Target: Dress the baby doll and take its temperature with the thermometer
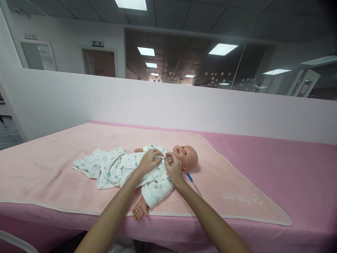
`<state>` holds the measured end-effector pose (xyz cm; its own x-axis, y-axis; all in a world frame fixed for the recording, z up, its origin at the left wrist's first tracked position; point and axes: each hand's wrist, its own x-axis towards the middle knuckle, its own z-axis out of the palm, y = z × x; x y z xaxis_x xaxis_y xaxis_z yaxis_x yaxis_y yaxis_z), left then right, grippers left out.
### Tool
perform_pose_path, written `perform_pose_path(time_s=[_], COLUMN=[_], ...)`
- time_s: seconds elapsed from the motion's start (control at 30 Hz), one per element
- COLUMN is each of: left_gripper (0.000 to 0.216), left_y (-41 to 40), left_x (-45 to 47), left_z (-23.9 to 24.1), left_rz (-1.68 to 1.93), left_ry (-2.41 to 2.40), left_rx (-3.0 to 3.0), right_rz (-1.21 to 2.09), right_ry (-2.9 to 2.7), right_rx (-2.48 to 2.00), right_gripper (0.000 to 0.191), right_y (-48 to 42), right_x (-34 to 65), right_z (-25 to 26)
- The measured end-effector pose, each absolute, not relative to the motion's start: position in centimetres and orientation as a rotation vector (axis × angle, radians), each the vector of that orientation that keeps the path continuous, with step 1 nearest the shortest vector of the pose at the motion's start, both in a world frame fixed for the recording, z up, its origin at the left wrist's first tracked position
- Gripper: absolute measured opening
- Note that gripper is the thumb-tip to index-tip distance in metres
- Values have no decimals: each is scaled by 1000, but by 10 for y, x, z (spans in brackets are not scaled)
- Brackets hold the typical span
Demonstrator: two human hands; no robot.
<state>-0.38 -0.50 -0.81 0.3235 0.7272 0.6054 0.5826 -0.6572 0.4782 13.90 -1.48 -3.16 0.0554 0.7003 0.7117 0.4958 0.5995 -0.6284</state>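
A baby doll [190, 156] lies on its back with its head to the right. It wears a white baby outfit [113, 172] with a small green and grey print, and the legs of the outfit lie flat to the left. At the doll's neckline, my left hand [150, 161] is closed on one end of a thin white strip [163, 157]. My right hand [173, 168] pinches the strip's other end, close under the doll's chin. Whether it is a tie or the collar's edge I cannot tell. One doll hand [140, 208] sticks out of the near sleeve.
A peach blanket [47, 168] with a pale border lies over a pink-covered table [297, 175]. Close to the doll's head, right of my right wrist, is a blue-capped pen or stick [194, 184]. A low white partition [158, 105] runs along the table's back edge.
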Motion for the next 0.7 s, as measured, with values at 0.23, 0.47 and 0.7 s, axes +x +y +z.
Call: perform_pose_path(time_s=[0.23, 0.47, 0.7], left_gripper=[21, 20, 18], left_y=[-5, -3, -1], left_x=[-5, -5, -4], left_z=[-8, -11, -13], left_rz=[1261, 1287, 1292], left_ry=[1227, 1204, 1248], left_rx=[2378, 2349, 2329], right_rz=[238, 205, 188], right_ry=[-1583, -1605, -1630], right_rx=[-1012, -993, -1023], right_gripper=[18, 17, 16], right_y=[-15, -15, -12], right_x=[139, 139, 141], right_z=[-30, -30, -29])
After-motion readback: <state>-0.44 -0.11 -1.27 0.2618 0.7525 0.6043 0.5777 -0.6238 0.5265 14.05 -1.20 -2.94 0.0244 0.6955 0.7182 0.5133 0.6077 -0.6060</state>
